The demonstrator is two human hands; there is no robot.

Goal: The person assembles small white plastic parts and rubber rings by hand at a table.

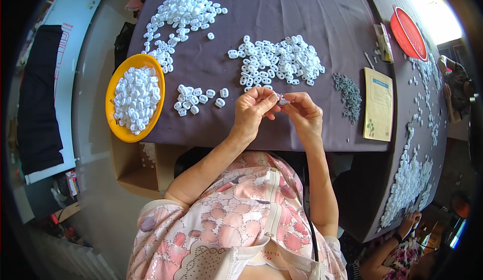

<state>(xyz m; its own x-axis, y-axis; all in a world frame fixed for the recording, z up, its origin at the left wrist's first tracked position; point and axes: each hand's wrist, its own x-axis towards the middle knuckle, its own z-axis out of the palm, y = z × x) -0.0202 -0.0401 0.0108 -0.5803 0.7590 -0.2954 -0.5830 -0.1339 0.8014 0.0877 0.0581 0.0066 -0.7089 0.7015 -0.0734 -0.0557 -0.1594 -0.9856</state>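
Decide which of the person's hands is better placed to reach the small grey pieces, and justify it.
Probably the right hand: it is nearer the grey pieces; the left hand lies farther off. Both pinch at a small white piece, so the right may need freeing first.

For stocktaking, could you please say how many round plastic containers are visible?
2: a yellow round plastic bowl, left; a red round plastic basket, upper right; others may be hidden.

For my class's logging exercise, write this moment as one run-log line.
left hand, right hand: together holding small white piece | ahead: white-piece pile | leftward: yellow bowl | rightward: grey-piece heap
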